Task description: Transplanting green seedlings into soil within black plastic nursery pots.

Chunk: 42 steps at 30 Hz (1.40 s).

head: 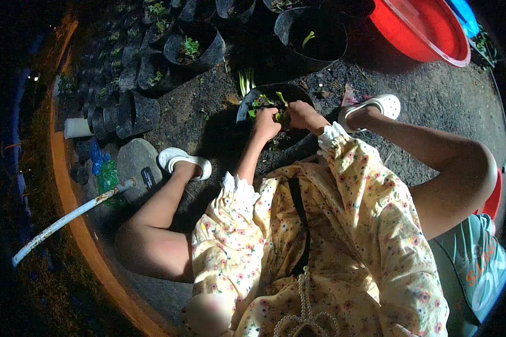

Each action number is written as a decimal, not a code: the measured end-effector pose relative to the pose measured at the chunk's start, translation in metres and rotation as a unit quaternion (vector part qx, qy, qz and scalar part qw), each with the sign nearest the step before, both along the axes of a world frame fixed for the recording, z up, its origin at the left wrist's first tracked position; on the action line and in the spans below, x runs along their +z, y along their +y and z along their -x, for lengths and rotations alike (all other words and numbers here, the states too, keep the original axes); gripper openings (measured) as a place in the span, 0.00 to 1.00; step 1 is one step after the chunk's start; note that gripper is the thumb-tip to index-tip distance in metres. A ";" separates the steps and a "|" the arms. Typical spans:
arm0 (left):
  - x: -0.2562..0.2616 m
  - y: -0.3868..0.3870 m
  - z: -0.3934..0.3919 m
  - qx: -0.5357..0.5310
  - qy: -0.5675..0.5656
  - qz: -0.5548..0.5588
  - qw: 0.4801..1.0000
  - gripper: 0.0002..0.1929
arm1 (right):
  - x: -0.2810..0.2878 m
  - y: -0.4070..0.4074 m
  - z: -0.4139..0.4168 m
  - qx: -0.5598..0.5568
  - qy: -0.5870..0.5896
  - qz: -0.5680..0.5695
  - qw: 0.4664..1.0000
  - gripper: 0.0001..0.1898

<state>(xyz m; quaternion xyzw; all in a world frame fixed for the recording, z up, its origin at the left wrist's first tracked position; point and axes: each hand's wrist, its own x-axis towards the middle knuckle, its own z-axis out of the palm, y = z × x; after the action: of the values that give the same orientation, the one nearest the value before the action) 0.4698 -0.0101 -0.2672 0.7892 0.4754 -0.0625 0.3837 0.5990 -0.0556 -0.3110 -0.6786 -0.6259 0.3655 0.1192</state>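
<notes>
Both hands are inside a round black plastic grow pot (248, 101) on the ground between my feet. My left hand (267, 123) is at the pot's middle with its fingers bent down beside small green leaves (251, 113); what its fingers hold is hidden. Close by on the right, my right hand (302, 114) has its fingers curled at a pale green plant stem (281, 99), and whether they grip it cannot be told. Dark soil (278, 143) shows in the pot below my hands. Several cut pale green stalks (246, 82) lie just outside the rim at the upper left.
More black pots with seedlings (190, 48) stand at the upper left, and one with a single sprout (308, 38) is above. A red basin (421, 29) is at the upper right. A rusty white pipe (74, 217) and a round stone slab (137, 162) lie left.
</notes>
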 end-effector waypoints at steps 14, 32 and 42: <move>-0.011 -0.002 0.012 0.013 -0.087 -0.037 0.995 0.17 | -0.010 0.000 0.005 0.026 0.010 -0.010 1.000 0.05; -0.055 -0.005 0.015 0.066 -0.126 -0.259 0.955 0.08 | 0.020 0.000 0.003 0.032 -0.110 -0.156 0.981 0.06; -0.043 0.001 0.004 -0.103 -0.014 -0.128 0.986 0.13 | -0.028 0.005 -0.033 -0.063 -0.116 -0.150 0.980 0.05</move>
<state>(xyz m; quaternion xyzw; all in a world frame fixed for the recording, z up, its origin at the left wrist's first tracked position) 0.4654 -0.0093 -0.3098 0.8771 0.3908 -0.0296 0.2777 0.6322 -0.0502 -0.3391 -0.7288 -0.6390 0.1786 0.1690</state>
